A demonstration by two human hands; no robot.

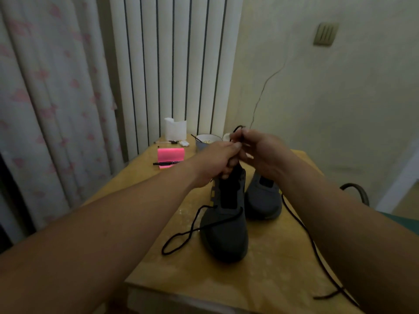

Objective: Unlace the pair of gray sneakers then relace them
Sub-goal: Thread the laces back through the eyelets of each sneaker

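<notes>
At the far left of the wooden table (260,279) lies a pink notepad (171,155) with a pen (165,163) across its near edge. A bowl (207,139) stands further back, just behind the hands. The left hand (215,164) has its fingers curled round the top of the near sneaker (226,230), gripping it at the tongue. The shoe stretches down from that grip, its toe end on the table nearest the person. A black lace (192,232) crosses the toe and trails in a loop on the table to the left. The right hand (260,152) touches the left and pinches a lace end between thumb and fingertips, just above the shoe's opening. I cannot tell whether it is the same lace. The far sneaker (264,200) sits flat under the right wrist, just beside the near one. A second lace (317,248) runs from it along the right forearm to the table's near edge.
</notes>
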